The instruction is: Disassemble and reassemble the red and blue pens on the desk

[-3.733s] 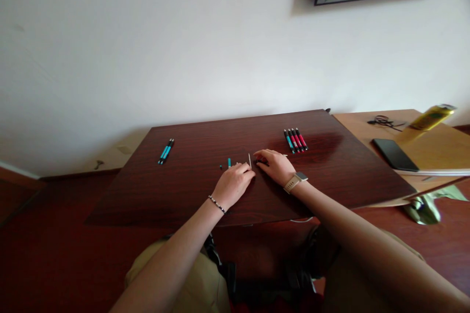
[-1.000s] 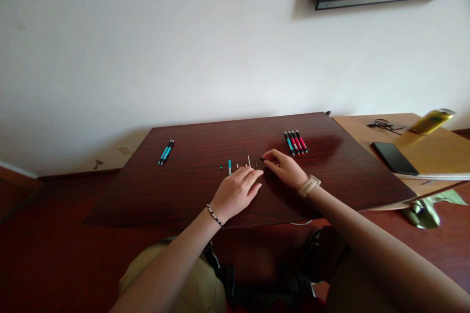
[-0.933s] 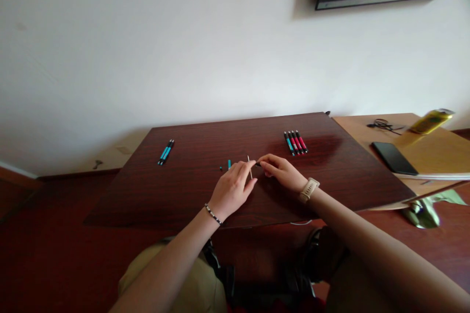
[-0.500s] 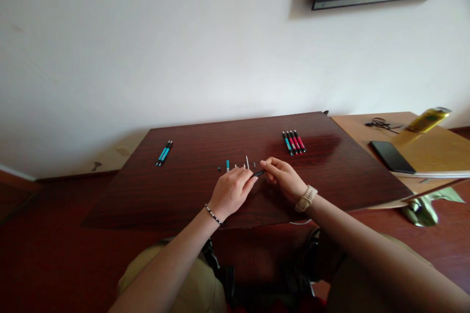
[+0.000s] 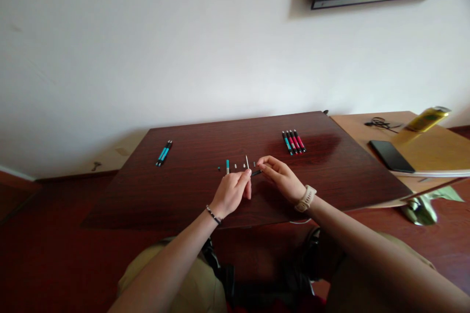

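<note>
Near the table's front, my left hand [image 5: 232, 191] is closed, its thumb and finger pinching one end of a short black pen part [image 5: 256, 173]. My right hand [image 5: 281, 178] is at the part's other end, fingers bent and tips together; what they pinch is too small to make out. Just beyond the hands lie loose pen pieces: a blue-and-white barrel [image 5: 227, 166], a thin white refill [image 5: 247, 162], a tiny dark blue piece [image 5: 219, 168], two small pale pieces [image 5: 235, 166] and a little grey spring-like piece [image 5: 254, 164].
Two blue pens [image 5: 164, 153] lie at the left of the dark wood table [image 5: 198, 142]. A row of blue and red pens [image 5: 293, 142] lies at the right. On the lighter side table are a phone [image 5: 391, 156], a cable [image 5: 382, 123] and a yellow can [image 5: 428, 119].
My left hand has turned and drawn back slightly, uncovering more of the loose pieces. My right fingertips have shifted a little left and up over the black part.
</note>
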A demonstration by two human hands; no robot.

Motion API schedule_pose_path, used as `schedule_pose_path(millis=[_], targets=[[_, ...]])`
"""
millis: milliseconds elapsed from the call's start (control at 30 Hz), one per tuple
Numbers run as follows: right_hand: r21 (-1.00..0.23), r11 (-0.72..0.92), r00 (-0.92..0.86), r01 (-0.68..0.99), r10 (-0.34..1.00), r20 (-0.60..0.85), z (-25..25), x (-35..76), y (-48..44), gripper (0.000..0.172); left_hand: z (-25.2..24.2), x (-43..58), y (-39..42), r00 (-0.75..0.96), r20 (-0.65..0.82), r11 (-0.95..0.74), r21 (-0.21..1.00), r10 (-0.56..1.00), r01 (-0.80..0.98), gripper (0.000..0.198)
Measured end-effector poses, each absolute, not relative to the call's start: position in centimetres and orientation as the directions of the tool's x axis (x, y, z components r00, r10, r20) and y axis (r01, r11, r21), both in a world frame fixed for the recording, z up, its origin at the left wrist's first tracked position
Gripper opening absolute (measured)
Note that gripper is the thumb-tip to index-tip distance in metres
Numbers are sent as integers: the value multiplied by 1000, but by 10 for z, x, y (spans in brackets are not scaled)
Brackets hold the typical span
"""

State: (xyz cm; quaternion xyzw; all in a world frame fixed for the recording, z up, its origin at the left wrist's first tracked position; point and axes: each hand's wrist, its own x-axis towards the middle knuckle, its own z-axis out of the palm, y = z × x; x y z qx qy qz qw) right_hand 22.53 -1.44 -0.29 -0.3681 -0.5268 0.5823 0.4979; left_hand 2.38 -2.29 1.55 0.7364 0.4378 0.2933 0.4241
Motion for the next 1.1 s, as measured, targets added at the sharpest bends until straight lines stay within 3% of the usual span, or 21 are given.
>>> schedule_pose_path(millis=[133,300,467,700,867,933,1100], targets=[[-982,112,-278,-154,948,152,3,228,-20,28,14,24,-21,437,-17,-91,970,899,225,71],[-982,151,-269,-113,947,177,3,229,-21,26,13,21,-16,393,150,-248,946,907,210,32],[-980,187,-289,-73,936,200,3,231,-18,26,13,22,-15,364,255,-363,893,896,266,20],[-966,255,-344,-38,905,253,14,236,-20,20,15,24,-19,328,116,-232,911,938,341,57],[-967,255,-338,-19,908,246,11,238,-18,21,16,25,-19,370,197,-300,921,908,247,32],[-966,258,-329,-3,912,244,11,238,-17,22,18,24,-19,368,241,-357,889,898,287,28],[-953,302,-280,36,918,281,14,246,-12,20,20,20,-19,346,168,-294,888,923,353,50]])
